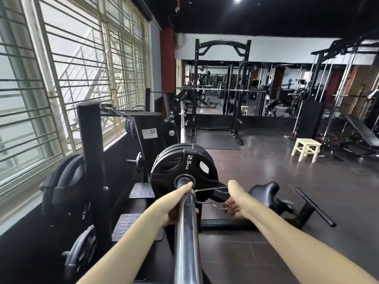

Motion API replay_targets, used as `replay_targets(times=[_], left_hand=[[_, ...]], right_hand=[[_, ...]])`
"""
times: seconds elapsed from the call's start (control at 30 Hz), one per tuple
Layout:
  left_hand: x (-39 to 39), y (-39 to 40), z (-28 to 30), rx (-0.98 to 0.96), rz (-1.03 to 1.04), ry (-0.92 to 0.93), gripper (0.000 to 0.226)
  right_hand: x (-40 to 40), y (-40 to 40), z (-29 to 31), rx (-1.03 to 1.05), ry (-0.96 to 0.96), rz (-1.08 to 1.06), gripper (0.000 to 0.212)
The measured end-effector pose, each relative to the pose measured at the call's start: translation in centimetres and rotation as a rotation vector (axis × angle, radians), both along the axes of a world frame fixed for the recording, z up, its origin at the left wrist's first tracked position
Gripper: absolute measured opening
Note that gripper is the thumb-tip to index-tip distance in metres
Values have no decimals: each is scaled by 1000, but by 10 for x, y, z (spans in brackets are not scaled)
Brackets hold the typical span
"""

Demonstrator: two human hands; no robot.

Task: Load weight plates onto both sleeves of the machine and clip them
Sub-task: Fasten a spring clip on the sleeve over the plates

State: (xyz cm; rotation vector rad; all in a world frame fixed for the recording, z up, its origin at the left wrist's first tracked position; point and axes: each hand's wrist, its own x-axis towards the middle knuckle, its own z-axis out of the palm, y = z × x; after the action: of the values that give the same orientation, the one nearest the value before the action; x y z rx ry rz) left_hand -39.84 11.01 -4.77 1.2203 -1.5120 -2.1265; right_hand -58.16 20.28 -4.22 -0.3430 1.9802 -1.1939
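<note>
A chrome sleeve (187, 232) runs from the bottom middle away from me. Black plates (180, 167) sit on it, the nearest marked 2.5 KG. A wire spring clip (207, 196) is on the sleeve just in front of the plates, its coil around the bar and its two handles sticking out to the right. My left hand (172, 206) wraps the sleeve at the coil, thumb along the top. My right hand (233, 208) grips the clip's handle ends from the right.
A plate rack post (92, 160) stands left with black plates (65, 191) stored on it, and another spring clip (114, 109) lies on a ledge behind. A padded seat (264, 191) and T-handle (313, 203) are right of the sleeve. A wooden stool (306, 148) and squat racks stand farther off.
</note>
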Motion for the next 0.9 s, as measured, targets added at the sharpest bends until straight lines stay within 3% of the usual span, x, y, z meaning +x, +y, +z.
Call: replay_targets(times=[0.47,0.7,0.9], left_hand=[[-35,-44,-6,77,74,74,63],[-22,-44,-1,-24,-45,-120,87],[-29,-48,3,-7,-50,-151,68]], right_hand=[[-32,-49,-4,13,11,79,41],[-38,-48,-8,8,-48,145,45],[-49,-54,-13,42,-77,169,47]])
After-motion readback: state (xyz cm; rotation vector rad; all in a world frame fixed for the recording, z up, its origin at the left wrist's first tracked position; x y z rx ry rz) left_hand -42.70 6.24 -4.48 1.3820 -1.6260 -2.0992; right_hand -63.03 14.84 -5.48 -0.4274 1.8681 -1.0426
